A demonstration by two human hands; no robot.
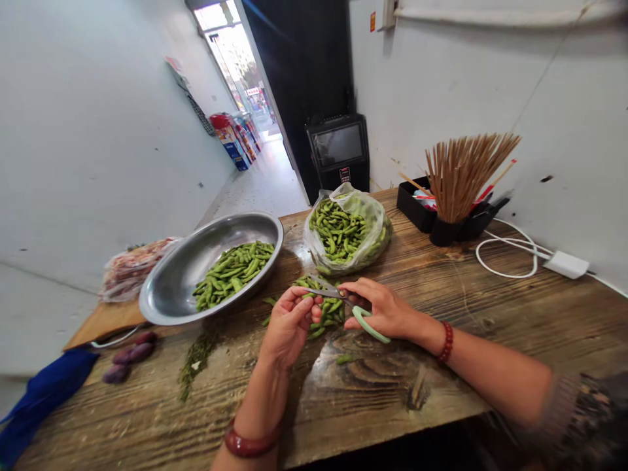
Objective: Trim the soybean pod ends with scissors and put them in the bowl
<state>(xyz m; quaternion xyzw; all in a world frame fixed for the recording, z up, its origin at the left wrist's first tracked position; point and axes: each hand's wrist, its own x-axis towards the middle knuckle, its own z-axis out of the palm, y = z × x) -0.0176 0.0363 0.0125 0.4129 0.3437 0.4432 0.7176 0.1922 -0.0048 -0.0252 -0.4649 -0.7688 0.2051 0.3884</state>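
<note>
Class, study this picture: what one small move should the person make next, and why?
Probably close the scissors gently with the right hand, keeping the fingertips clear. The blades stand parted right at the left hand, which seems to pinch a green pod, partly hidden, above the loose pods on the table.
</note>
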